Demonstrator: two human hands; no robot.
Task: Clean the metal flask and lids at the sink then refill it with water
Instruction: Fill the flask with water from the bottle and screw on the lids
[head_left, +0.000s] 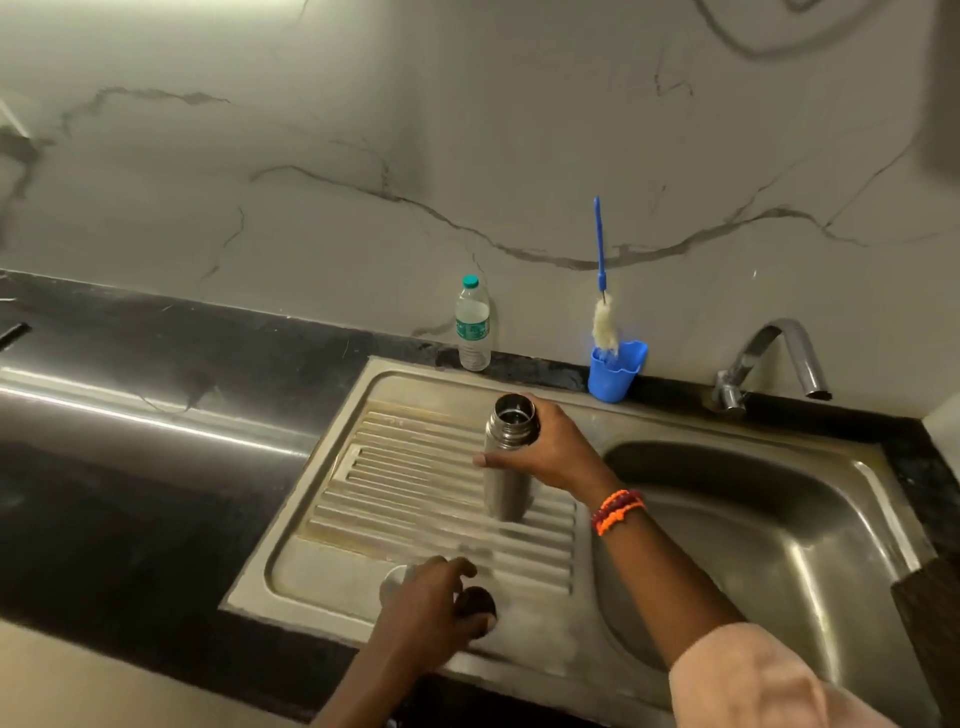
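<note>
Metal flask stands upright, uncapped, on the ribbed drainboard of the sink. Right hand grips its upper body, fingers clamped round it. Left hand rests over a dark lid and a metal lid at the drainboard's near edge, fingers curled; whether they grip either lid cannot be told. Behind, on the bench: plastic water bottle, blue cup holding a bottle brush.

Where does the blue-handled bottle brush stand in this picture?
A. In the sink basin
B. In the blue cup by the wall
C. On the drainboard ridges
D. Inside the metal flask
B: the bottle brush stands bristles-down in the blue cup against the wall.
</note>
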